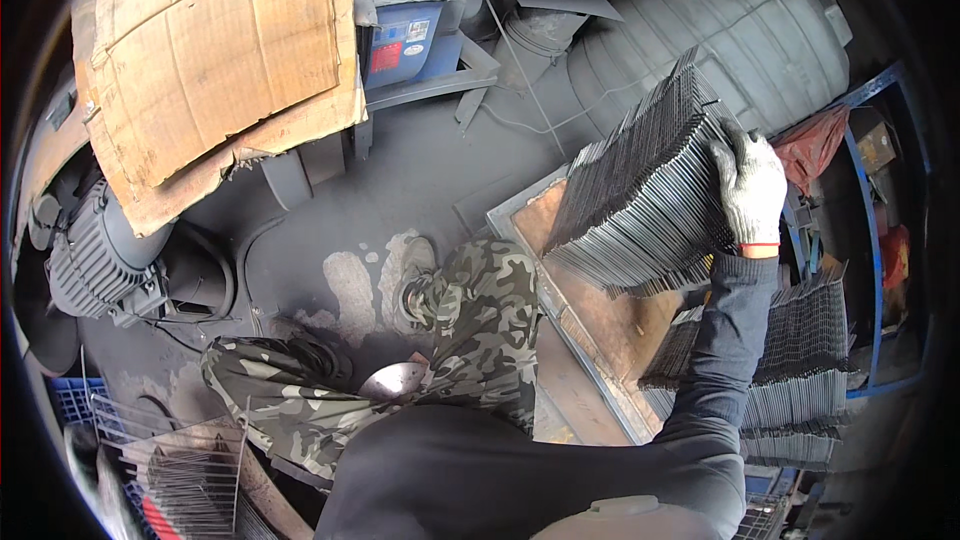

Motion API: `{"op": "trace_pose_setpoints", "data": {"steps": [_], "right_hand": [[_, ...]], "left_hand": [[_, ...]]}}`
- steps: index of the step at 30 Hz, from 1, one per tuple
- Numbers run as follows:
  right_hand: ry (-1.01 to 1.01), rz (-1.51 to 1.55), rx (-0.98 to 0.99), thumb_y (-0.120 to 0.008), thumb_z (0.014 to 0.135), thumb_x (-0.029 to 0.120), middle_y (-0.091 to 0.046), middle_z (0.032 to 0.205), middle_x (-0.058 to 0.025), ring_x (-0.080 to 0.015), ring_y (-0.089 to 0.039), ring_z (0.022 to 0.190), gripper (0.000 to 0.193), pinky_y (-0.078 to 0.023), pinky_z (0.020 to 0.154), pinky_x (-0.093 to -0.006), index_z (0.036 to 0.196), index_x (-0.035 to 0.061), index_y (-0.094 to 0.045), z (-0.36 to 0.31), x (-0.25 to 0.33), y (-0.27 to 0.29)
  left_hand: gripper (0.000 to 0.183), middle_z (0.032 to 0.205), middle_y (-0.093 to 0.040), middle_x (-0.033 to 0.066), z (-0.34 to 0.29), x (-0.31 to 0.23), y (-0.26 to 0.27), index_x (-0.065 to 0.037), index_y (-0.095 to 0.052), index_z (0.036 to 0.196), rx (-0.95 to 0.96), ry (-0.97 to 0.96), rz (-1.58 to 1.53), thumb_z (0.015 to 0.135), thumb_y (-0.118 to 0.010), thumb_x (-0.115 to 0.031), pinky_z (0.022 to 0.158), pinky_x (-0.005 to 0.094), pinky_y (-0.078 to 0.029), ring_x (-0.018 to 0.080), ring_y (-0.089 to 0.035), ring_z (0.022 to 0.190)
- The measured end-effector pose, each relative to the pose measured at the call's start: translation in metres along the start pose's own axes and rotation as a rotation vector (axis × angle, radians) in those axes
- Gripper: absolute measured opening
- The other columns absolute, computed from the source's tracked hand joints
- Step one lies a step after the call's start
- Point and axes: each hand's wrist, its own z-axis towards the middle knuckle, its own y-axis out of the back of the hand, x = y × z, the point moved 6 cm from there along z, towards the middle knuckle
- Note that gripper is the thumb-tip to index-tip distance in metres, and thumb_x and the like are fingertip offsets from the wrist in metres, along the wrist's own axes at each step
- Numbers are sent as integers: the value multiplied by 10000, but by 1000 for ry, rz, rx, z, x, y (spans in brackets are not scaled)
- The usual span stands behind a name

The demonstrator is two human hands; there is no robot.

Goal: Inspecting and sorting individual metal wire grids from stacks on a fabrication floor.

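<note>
My right hand (752, 185), in a white knit glove with an orange cuff, is at the upper right edge of a tall stack of thin dark plates (640, 190). Its fingers bend onto the plates' edges and look closed on one or more of them. That stack leans on a worn brown board (590, 310) with a metal rim. At the lower left rim, a pale blurred shape looks like my gloved left hand (105, 490), beside a wire rack (185, 470) with dark thin pieces by it. The left fingers are smeared.
A second stack of dark plates (800, 350) stands behind my right forearm. Cardboard (220, 70) lies at the upper left, above a finned motor (105, 250). A large grey tank (720, 30) is at the back, a blue frame (868, 240) at the right.
</note>
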Motion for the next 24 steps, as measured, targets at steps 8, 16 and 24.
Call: {"op": "trace_pose_setpoints", "data": {"steps": [8, 16, 24], "right_hand": [[-218, 239, -448, -787, 969, 127, -727, 1223, -193, -359, -694, 1120, 370, -530, 1031, -435, 1310, 9, -705, -35, 83, 29], [-330, 2229, 838, -756, 960, -10, -691, 1151, -44, -152, -643, 1068, 412, -558, 925, -341, 1349, 30, -629, -82, 425, -67], [-686, 1983, 849, -719, 1037, 99, -763, 1183, -78, -176, -710, 1014, 266, -581, 897, -326, 1267, -34, -701, -94, 425, -184]], "left_hand": [[428, 1060, -632, 57, 40, -99, -113, 19, -552, 1464, 314, -4, -191, 1038, -556, 55, 735, 251, -519, 104, -595, 824], [89, 806, -667, 155, 48, -203, -293, -22, -633, 1012, 436, -612, -65, 945, -667, -69, 697, 409, -537, 292, -695, 740], [598, 1036, -748, 119, 61, -21, -395, -17, -550, 1439, 249, 166, -202, 941, -834, -189, 780, 350, -629, 224, -741, 841]]}}
